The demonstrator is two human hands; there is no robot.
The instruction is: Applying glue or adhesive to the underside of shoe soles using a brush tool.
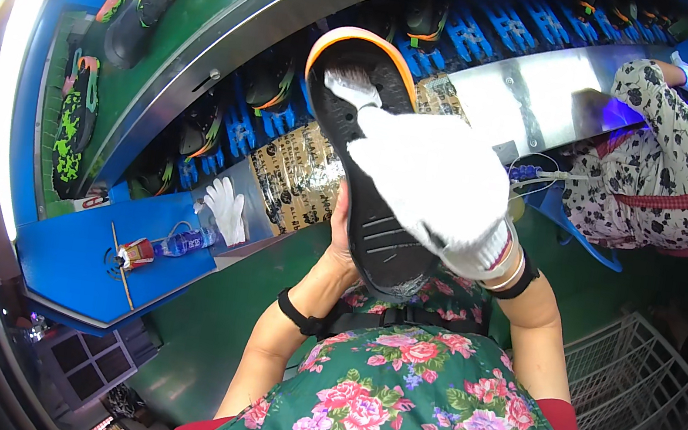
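A long black shoe sole [388, 248] with an orange rim around its far end is held up in front of me, tilted, its inner face toward me. My left hand [342, 225], bare, grips the sole's left edge; most of its fingers are hidden behind it. My right hand [441, 180], in a white knitted glove, is closed around a flat brush [351, 86]. The brush's bristles lie against the black inner surface near the orange-rimmed end. Its handle is hidden in the glove.
A blue side table [90, 267] at left bears a paper cup [139, 250], a stick and a plastic bottle [188, 243]. A white glove [227, 210] lies beside them. Shoes hang along the blue racks [468, 36]. A co-worker [658, 171] sits at right, near a wire basket [634, 370].
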